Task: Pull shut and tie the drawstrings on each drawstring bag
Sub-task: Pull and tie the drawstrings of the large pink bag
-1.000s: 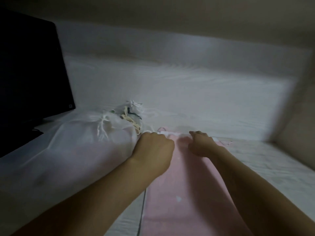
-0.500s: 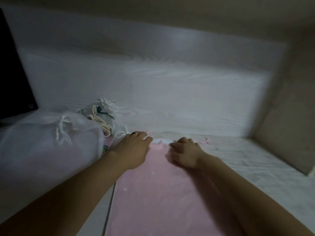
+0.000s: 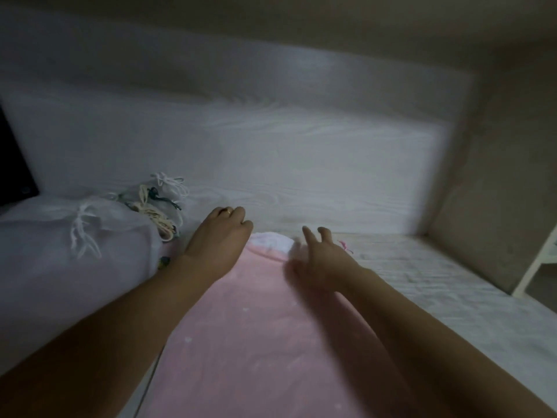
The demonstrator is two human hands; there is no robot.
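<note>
Now the pink bag [image 3: 256, 327] lies flat on the table [image 3: 452, 282], just right of the tied white bags [image 3: 75, 251]. Left hand [image 3: 218, 239] rests curled at its mouth; whether it grips, I cannot tell. Right hand [image 3: 316, 257] spreads, blurred. Soft, light cloth: take the pink cord [image 3: 345, 246] by the mouth.

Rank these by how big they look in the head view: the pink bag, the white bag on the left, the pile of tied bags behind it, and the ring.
1. pink bag
2. white bag, though both run out of frame and lie near the camera, so their true sizes are unsure
3. pile of tied bags
4. ring on the left hand
</note>
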